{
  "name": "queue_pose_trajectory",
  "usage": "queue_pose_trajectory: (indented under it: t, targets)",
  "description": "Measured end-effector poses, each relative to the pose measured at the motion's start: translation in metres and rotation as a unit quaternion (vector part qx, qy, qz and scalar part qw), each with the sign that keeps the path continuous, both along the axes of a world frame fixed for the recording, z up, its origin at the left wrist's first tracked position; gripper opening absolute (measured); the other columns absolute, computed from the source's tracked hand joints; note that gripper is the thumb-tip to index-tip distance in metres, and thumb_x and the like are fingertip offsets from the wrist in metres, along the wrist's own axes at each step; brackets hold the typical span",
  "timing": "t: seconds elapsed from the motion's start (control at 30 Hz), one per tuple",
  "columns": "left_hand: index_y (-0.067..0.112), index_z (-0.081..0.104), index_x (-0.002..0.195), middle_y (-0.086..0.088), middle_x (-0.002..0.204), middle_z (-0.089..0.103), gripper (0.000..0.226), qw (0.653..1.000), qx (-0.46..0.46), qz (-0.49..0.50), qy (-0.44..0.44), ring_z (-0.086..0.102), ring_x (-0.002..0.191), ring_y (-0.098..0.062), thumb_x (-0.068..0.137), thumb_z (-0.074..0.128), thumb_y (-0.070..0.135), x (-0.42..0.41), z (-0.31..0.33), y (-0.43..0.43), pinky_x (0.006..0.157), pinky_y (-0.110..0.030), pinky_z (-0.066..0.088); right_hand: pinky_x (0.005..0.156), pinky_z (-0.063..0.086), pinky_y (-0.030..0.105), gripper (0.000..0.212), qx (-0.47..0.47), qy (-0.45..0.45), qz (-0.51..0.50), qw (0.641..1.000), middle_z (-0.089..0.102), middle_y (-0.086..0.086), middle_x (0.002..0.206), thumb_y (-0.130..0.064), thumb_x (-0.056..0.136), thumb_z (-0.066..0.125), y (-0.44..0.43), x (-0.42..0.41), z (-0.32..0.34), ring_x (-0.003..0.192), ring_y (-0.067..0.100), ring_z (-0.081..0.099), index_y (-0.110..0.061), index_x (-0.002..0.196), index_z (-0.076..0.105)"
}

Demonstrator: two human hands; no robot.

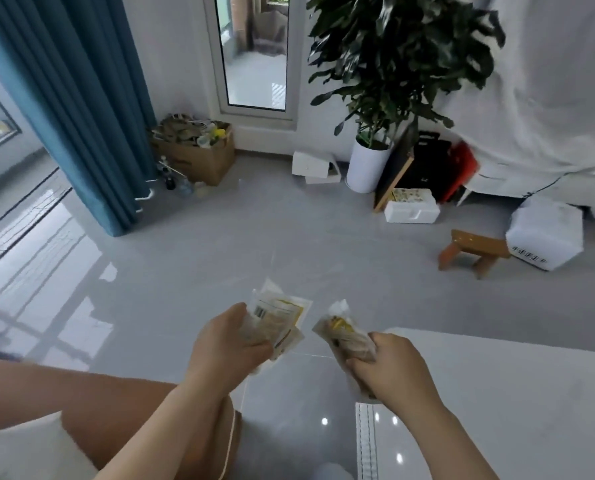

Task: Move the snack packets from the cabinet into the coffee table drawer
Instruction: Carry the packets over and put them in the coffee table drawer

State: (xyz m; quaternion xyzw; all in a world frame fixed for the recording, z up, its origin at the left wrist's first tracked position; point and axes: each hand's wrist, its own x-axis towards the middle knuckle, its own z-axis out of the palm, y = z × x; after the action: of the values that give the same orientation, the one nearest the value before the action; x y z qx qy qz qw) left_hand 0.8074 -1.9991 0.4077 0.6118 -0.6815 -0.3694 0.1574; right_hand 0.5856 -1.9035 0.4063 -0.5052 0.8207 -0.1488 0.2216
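My left hand (pixel 225 344) grips a small stack of clear snack packets (pixel 280 318) with yellow and white labels, held over the grey floor. To its right, my right hand (pixel 388 370) grips another clear snack packet (pixel 341 329) with a yellow mark, its top corner sticking up. The two bundles are a short gap apart. A white coffee table (pixel 514 393) lies under and to the right of my right hand; no drawer shows. The cabinet is out of view.
A brown sofa (pixel 116 407) with a white cushion (pixel 29 448) fills the lower left. Ahead stand a blue curtain (pixel 77 98), a cardboard box (pixel 199 154), a potted plant (pixel 369 164), white boxes (pixel 412 209), a small wooden stool (pixel 473 251) and a white appliance (pixel 545 233).
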Motion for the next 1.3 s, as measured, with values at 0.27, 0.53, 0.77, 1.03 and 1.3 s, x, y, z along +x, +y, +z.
queue_pose_trajectory:
  t: [0.27, 0.53, 0.77, 1.03, 1.3]
  targets:
    - [0.017, 0.055, 0.080, -0.001, 0.069, 0.063, 0.034, 0.995, 0.007, -0.093, -0.021, 0.060, 0.066, -0.024, 0.052, 0.066, 0.034, -0.111, -0.017, -0.108, 0.055, -0.036, 0.048, 0.052, 0.041, 0.029, 0.017, 0.013, -0.017, -0.084, 0.996, 0.060, 0.000, 0.064, -0.029, 0.074, 0.062, -0.080, -0.089, -0.021, 0.064, 0.021, 0.059, -0.018, 0.064, 0.055]
    - [0.019, 0.053, 0.078, 0.002, 0.067, 0.060, 0.024, 0.986, 0.015, -0.162, -0.048, 0.054, 0.059, -0.017, 0.061, 0.070, 0.024, -0.229, -0.017, -0.184, 0.049, -0.027, 0.038, 0.052, 0.050, 0.033, 0.025, 0.023, -0.074, -0.161, 0.984, 0.062, 0.003, 0.061, -0.036, 0.078, 0.057, -0.133, -0.184, -0.028, 0.058, 0.024, 0.062, -0.016, 0.062, 0.055]
    - [0.020, 0.051, 0.075, 0.002, 0.065, 0.058, 0.031, 0.964, 0.013, -0.257, -0.062, 0.056, 0.063, -0.021, 0.054, 0.066, 0.036, -0.322, -0.029, -0.261, 0.053, -0.031, 0.044, 0.045, 0.039, 0.029, 0.021, 0.043, -0.087, -0.230, 0.968, 0.057, 0.002, 0.056, -0.030, 0.073, 0.055, -0.178, -0.250, -0.046, 0.050, 0.018, 0.053, -0.014, 0.060, 0.051]
    - [0.022, 0.053, 0.078, 0.003, 0.069, 0.060, 0.027, 0.920, 0.012, -0.384, -0.081, 0.056, 0.064, -0.016, 0.062, 0.072, 0.031, -0.436, -0.035, -0.375, 0.054, -0.029, 0.043, 0.046, 0.032, 0.023, 0.019, 0.065, -0.068, -0.349, 0.932, 0.051, -0.002, 0.055, -0.027, 0.077, 0.055, -0.256, -0.320, -0.066, 0.050, 0.012, 0.046, -0.015, 0.062, 0.050]
    - [0.021, 0.050, 0.075, 0.003, 0.068, 0.059, 0.029, 0.841, 0.010, -0.533, -0.086, 0.055, 0.062, -0.011, 0.066, 0.074, 0.034, -0.562, -0.034, -0.430, 0.050, -0.025, 0.039, 0.050, 0.042, 0.031, 0.019, 0.054, -0.117, -0.511, 0.850, 0.054, -0.001, 0.057, -0.027, 0.075, 0.058, -0.292, -0.367, -0.068, 0.054, 0.018, 0.053, -0.017, 0.060, 0.051]
